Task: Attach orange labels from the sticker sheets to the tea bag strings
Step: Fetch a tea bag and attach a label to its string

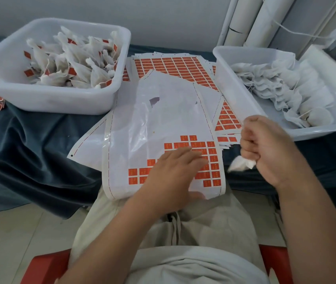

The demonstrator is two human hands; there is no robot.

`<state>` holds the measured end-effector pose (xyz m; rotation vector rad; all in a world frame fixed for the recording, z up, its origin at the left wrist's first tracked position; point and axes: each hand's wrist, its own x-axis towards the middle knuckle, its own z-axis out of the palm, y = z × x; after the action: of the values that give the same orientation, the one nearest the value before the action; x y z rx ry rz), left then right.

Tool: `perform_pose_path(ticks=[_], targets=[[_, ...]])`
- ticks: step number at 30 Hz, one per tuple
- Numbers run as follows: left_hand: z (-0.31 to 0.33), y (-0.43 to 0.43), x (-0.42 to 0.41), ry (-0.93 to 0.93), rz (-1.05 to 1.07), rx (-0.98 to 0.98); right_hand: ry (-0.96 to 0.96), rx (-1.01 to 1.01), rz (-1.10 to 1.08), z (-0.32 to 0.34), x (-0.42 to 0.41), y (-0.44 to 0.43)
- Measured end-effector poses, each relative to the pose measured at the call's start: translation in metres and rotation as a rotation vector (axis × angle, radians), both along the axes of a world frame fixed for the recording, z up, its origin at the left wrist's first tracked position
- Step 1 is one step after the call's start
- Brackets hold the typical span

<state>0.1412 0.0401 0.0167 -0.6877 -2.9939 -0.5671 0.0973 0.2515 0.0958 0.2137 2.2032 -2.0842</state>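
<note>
A partly used sticker sheet with rows of orange labels hangs over the table's front edge onto my lap. My left hand lies flat on it, its straight fingers touching the orange labels. My right hand is curled into a fist just right of the sheet. It grips a white tea bag whose end sticks out below the fingers. The string of this bag is not visible.
A white tub at the left holds tea bags with orange labels. At the right, a second white tub holds plain tea bags. More full sticker sheets lie between them on the dark blue cloth. White pipes stand behind.
</note>
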Motion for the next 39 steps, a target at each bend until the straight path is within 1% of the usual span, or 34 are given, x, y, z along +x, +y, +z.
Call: perform_pose_path(ticks=[1, 2, 4, 6, 8, 10, 13, 15, 18, 20, 21, 23, 26, 28, 31, 34, 39], targets=[[-0.008, 0.006, 0.001, 0.041, -0.012, -0.056, -0.05, 0.173, 0.038, -0.005, -0.002, 0.006], [-0.012, 0.009, 0.001, 0.071, -0.002, -0.067, -0.102, 0.319, 0.099, -0.009, -0.003, 0.011], [-0.012, 0.008, -0.001, 0.119, 0.036, 0.005, -0.186, 0.51, 0.234, -0.012, -0.002, 0.018], [-0.005, 0.001, -0.004, 0.148, 0.083, 0.132, -0.22, 0.576, 0.318, -0.012, -0.001, 0.018], [0.002, -0.005, -0.005, 0.168, 0.168, 0.261, -0.212, 0.605, 0.323, -0.013, -0.001, 0.015], [0.009, -0.008, -0.005, 0.151, 0.251, 0.334, -0.169, 0.592, 0.321, -0.012, 0.0, 0.01], [0.015, -0.01, -0.005, 0.085, 0.333, 0.393, 0.014, 0.486, 0.411, -0.011, 0.004, 0.0], [0.018, -0.012, -0.005, 0.083, 0.34, 0.436, 0.118, 0.436, 0.41, -0.011, 0.005, -0.005], [0.027, -0.016, -0.004, 0.068, 0.308, 0.505, 0.17, 0.437, 0.322, -0.011, 0.004, -0.005], [0.035, -0.018, -0.002, 0.046, 0.305, 0.539, 0.222, 0.389, 0.325, -0.009, 0.008, -0.006], [0.038, -0.018, -0.001, 0.059, 0.303, 0.529, 0.255, 0.371, 0.322, -0.01, 0.009, -0.007], [0.043, -0.016, 0.001, 0.177, 0.286, 0.486, 0.315, 0.347, 0.273, -0.011, 0.013, -0.011], [0.046, -0.017, 0.004, 0.365, 0.262, 0.443, 0.344, 0.278, 0.204, -0.011, 0.015, -0.016], [0.048, -0.018, 0.005, 0.43, 0.24, 0.426, 0.362, 0.266, 0.244, -0.008, 0.018, -0.017], [0.05, -0.02, 0.004, 0.504, 0.166, 0.375, 0.413, 0.286, 0.363, -0.004, 0.021, -0.016], [0.052, -0.022, 0.003, 0.498, 0.098, 0.351, 0.425, 0.329, 0.419, -0.005, 0.022, -0.014], [0.054, -0.025, 0.004, 0.33, 0.043, 0.451, 0.398, 0.436, 0.442, -0.001, 0.019, -0.009]])
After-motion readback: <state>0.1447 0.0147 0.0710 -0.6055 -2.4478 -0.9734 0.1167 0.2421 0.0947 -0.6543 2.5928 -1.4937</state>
